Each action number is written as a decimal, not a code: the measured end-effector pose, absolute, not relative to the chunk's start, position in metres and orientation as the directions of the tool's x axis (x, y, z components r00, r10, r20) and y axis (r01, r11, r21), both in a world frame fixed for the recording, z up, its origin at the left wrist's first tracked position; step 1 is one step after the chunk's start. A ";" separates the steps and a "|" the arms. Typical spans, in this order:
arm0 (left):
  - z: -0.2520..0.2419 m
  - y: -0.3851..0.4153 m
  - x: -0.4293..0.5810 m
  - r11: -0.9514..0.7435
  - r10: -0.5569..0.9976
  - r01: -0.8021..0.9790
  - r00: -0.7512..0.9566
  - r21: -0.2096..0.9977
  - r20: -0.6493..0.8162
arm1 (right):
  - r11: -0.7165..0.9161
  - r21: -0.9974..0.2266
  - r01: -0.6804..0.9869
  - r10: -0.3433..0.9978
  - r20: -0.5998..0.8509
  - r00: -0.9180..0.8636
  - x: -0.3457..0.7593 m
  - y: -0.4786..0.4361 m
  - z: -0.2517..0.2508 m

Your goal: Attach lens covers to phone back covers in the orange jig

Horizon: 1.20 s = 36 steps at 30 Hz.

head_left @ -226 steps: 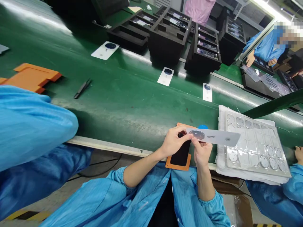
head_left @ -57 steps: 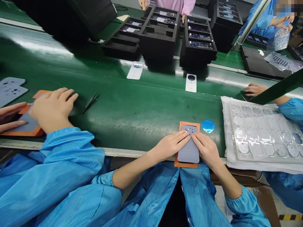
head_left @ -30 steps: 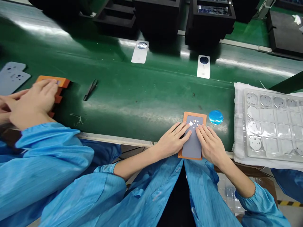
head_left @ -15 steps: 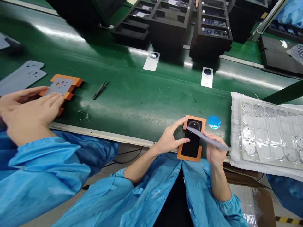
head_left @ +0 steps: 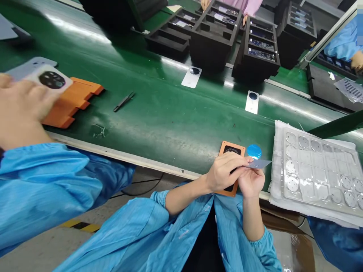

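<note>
A thin grey sheet (head_left: 262, 164) with small holes is tilted over the front of the bench, seen nearly edge-on. My left hand (head_left: 225, 172) pinches its left edge with fingers pressed together. Palm up beneath it, my right hand (head_left: 251, 183) grips the same sheet with curled fingers. Under my left hand lies an orange fixture (head_left: 239, 145) with a black phone-shaped insert (head_left: 232, 150), largely covered by the hand. A round blue film disc (head_left: 254, 151) rests on the bench just beyond my right hand.
A clear tray (head_left: 309, 160) of round discs lies right. Two white panels (head_left: 192, 77) and tweezers (head_left: 124, 102) are on the bench. At left, a co-worker's hand (head_left: 25, 109) holds a white cover (head_left: 42, 75) over another orange fixture (head_left: 85, 90). Black bins (head_left: 210, 45) stand behind.
My left hand has left the fixture and closed on the sheet's edge in my right hand. The co-worker's panel has been lifted and now shows a white face with a black round part.
</note>
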<state>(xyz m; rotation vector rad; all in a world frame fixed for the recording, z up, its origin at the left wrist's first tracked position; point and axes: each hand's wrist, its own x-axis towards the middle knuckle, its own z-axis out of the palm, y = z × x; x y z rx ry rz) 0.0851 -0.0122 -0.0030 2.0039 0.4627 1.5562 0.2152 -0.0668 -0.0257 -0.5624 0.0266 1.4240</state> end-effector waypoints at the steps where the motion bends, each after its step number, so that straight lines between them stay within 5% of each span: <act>1: -0.003 -0.011 0.086 -0.801 0.565 -0.050 0.270 0.597 0.780 | 0.043 -0.350 -0.936 0.921 -0.350 0.173 0.215 -0.066 -0.026; 7: -0.005 -0.009 0.091 -0.845 0.520 0.022 0.268 0.534 0.811 | 0.081 -0.364 -0.928 0.909 -0.355 0.218 0.218 -0.063 -0.030; 11: -0.007 -0.009 0.091 -0.799 0.586 -0.006 0.221 0.602 0.780 | 0.105 -0.509 -0.854 0.905 -0.308 0.294 0.213 -0.063 -0.031; 16: -0.003 0.013 0.095 -0.383 0.899 -0.112 0.185 0.917 0.398 | 0.209 -0.735 -0.645 0.885 -0.139 0.445 0.196 -0.041 -0.027; 19: -0.003 0.048 0.101 -0.181 0.937 -0.149 0.273 0.972 0.217 | 0.289 -0.848 -0.445 0.845 0.007 0.535 0.214 0.007 -0.016; 22: -0.012 0.086 0.106 -0.152 0.913 -0.063 0.374 0.986 0.165 | 0.304 -0.915 -0.266 0.761 0.065 0.646 0.267 0.075 0.004; 25: -0.030 0.111 0.106 -0.162 0.903 0.069 0.412 0.984 0.120 | 0.040 -0.997 -0.066 0.718 -0.017 0.695 0.323 0.132 0.019; 29: -0.048 0.121 0.101 -0.190 0.911 0.103 0.388 0.976 0.137 | -0.229 -0.963 0.141 0.731 -0.074 0.679 0.349 0.168 0.006; 36: -0.050 0.123 0.093 -0.305 0.892 0.114 0.383 0.945 0.242 | -0.588 -0.619 0.520 0.710 -0.088 0.699 0.345 0.219 -0.013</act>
